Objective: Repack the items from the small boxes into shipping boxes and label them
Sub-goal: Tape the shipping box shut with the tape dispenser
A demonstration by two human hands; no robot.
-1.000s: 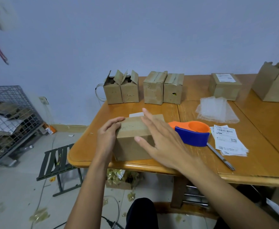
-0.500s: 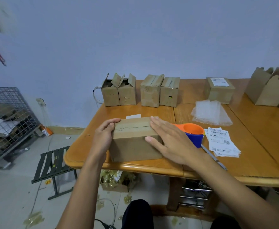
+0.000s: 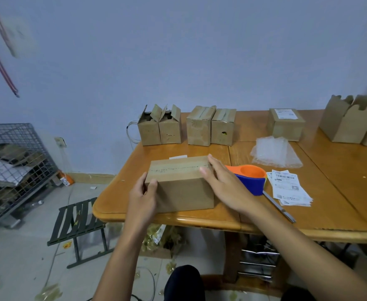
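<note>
Head view is showing a taped-up shipping box sitting on the bench, close to its front left corner. The left hand is gripping the box's left end, with the thumb lying on the near face and the fingers curling round the side. The right hand is lying flat against the right end, its fingers straight and pressing on the top edge. A white slip is peeking out from behind the box.

Just right of the box, partly behind the right hand, an orange and blue tape dispenser is resting beside a stack of printed labels. A thin metal strip is lying in front of the labels. Sheets of bubble wrap are lying further back. Along the wall side of the bench, two small boxes with open flaps are standing beside two closed small boxes, and a labelled box is sitting well to their right. On the floor to the left, a folding stool and a wire cage are standing.
</note>
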